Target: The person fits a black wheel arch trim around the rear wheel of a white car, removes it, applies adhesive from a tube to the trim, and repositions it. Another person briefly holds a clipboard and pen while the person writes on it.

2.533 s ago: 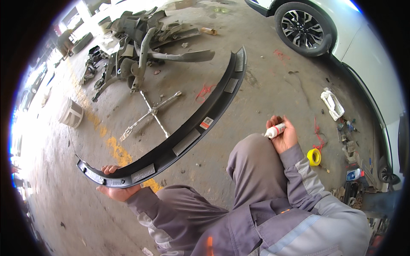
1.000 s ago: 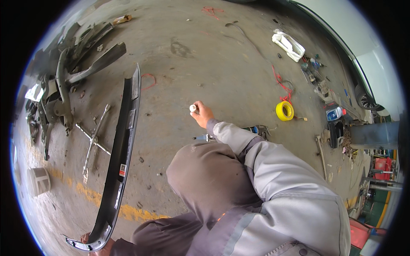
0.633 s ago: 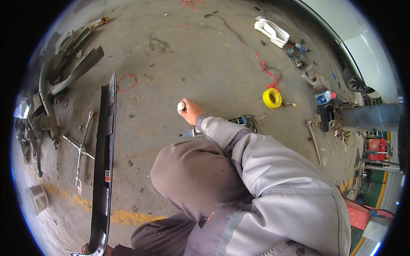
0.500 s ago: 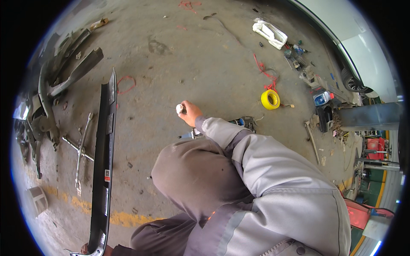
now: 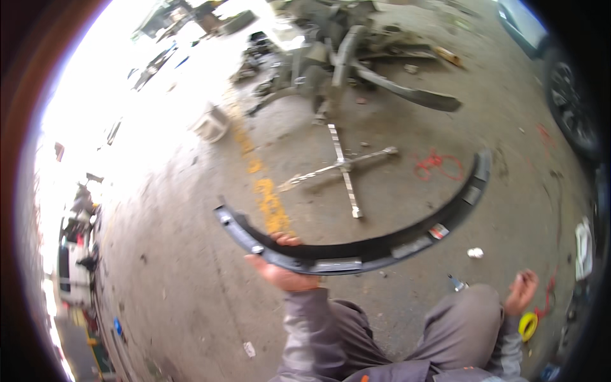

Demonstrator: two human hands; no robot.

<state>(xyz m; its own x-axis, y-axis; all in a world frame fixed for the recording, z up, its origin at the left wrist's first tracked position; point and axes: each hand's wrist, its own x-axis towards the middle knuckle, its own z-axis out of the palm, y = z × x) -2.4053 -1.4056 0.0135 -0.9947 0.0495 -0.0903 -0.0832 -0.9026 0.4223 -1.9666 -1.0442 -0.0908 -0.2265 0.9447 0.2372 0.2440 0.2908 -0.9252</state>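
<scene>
My left hand is closed around a long curved black wheel arch trim, near its left part. The thumb lies at its lower edge and the fingers reach over the far side. Pale strips and a small red-and-white label show along the inner face. Over by my right knee, my right hand is held up with loosely bent fingers and nothing visible in it. A small white object, its kind unclear, stands on the floor beyond that knee.
A four-way lug wrench lies beyond the trim, near red string. Farther off are piled car parts and a pale bucket. Yellow tape sits beside my right forearm; a car wheel is at far right.
The view has swung left. My left hand has brought the trim up in front of me. My right hand has let go of the small white object and drawn back.
</scene>
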